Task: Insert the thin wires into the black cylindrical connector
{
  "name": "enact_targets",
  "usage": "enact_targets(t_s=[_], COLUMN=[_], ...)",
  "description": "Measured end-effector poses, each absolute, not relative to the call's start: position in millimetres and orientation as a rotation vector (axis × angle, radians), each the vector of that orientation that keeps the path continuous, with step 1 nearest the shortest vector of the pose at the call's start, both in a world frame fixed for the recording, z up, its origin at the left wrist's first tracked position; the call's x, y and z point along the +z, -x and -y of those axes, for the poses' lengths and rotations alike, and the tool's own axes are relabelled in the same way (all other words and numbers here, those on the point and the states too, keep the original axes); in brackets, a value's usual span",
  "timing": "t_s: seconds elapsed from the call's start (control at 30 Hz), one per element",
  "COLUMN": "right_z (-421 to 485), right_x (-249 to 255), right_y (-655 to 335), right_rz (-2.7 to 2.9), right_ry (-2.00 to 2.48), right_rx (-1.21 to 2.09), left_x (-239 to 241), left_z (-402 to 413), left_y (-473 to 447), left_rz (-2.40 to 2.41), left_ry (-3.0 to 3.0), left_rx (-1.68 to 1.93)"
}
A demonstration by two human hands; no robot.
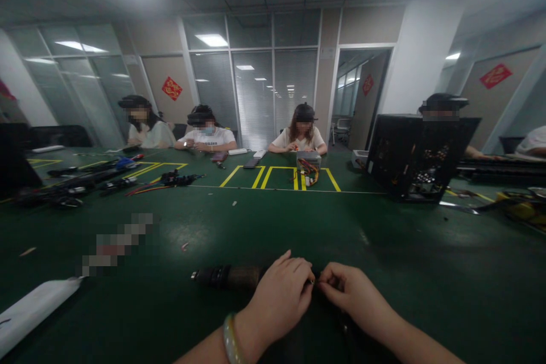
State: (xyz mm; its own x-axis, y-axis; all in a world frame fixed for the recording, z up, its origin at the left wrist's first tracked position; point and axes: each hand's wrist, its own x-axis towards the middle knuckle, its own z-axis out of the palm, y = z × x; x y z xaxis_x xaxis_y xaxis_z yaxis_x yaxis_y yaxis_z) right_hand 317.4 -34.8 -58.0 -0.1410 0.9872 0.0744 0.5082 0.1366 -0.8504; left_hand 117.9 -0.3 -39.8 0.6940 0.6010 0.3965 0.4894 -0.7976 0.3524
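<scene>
A dark cylindrical tool (241,277), shaped like an inline electric screwdriver, lies sideways on the green tabletop. Its metal tip points left, and black rings sit behind the tip. My left hand (281,284) is closed over its right part, with the fingers curled near that end and a bangle (231,338) on the wrist. Close to those fingertips, my right hand (347,290) pinches something small and dark that I cannot make out. Both hands nearly meet at the tool's right end, which they mostly cover. A dark, thin line, perhaps a cord, shows faintly below my right hand.
The green table (256,222) bears a white wrapped item (38,310) at near left and cable bundles (170,179) beyond it. A black computer case (409,159) stands at right. Across the table, a person sits behind a power supply (307,159); other people sit nearby.
</scene>
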Motion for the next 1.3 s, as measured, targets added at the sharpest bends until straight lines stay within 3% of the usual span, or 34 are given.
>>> enact_targets(t_s=[1.3], right_z=[37.5], right_x=[-54.3], right_y=[-318.4], right_rz=[1.802], right_ry=[1.504], right_rx=[0.845], left_x=[-39.2], left_z=[0.4], left_y=[-117.9], left_rz=[-0.911], left_ry=[-2.721], left_rx=[0.737])
